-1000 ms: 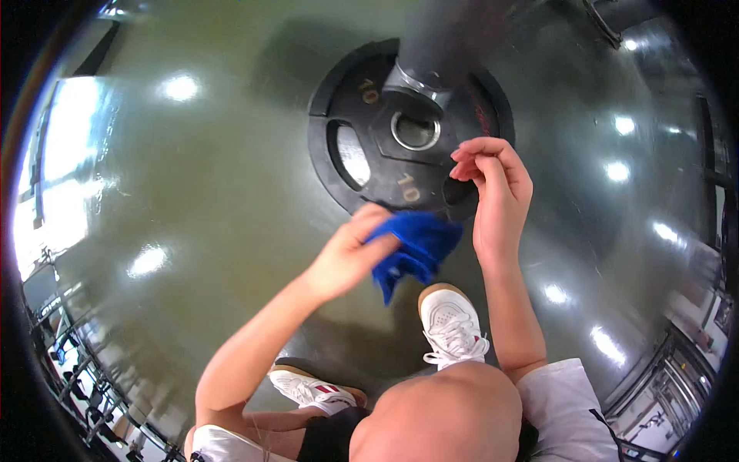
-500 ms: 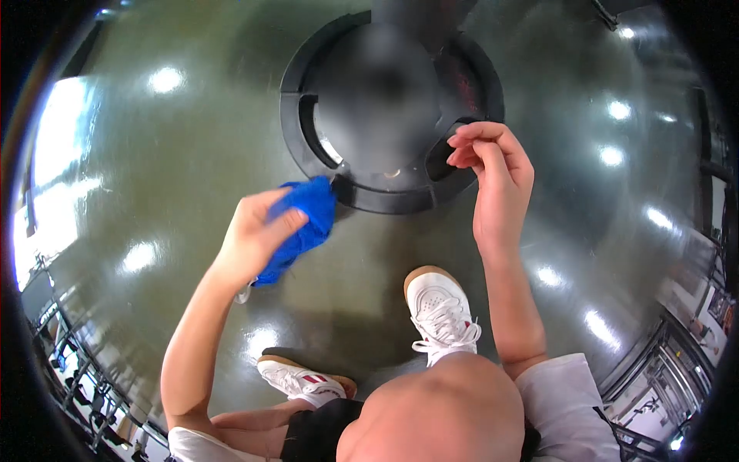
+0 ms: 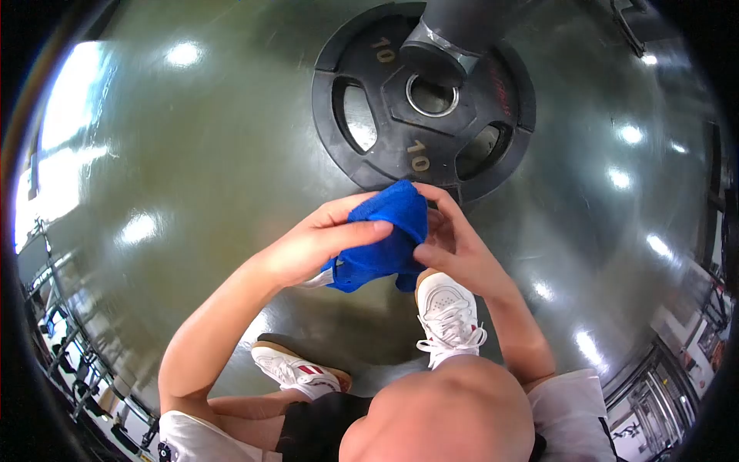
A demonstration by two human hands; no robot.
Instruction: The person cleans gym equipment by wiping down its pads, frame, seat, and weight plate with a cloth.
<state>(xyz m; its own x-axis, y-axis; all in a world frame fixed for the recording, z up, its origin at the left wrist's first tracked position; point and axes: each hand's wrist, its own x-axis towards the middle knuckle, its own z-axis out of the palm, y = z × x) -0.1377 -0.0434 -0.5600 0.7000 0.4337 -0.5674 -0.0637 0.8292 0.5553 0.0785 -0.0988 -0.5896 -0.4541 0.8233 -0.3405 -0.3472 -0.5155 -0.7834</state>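
Note:
My left hand (image 3: 319, 239) grips a bunched blue cloth (image 3: 385, 239), its thumb pressed on the front face. At the cloth's right side, my right hand (image 3: 454, 242) has its fingers curled around the top edge and its thumb against the near side. Part of those fingers is hidden behind the fabric. A pale tag or strip (image 3: 317, 279) hangs from the cloth beside the left wrist. Just beyond both hands is a black weight plate (image 3: 385, 96) marked 10, with cut-out grips and a metal-ringed centre hole.
A dark cylindrical post (image 3: 450, 35) covers part of the plate's top. My white shoes (image 3: 448, 312) stand on the glossy green floor (image 3: 223, 154). Gym racks (image 3: 69, 354) line the left edge, and metal frames (image 3: 654, 385) stand at the lower right.
My left hand has brought the blue cloth to the right, and my right hand has come down and left to take hold of it. The plate appears farther right and sharper.

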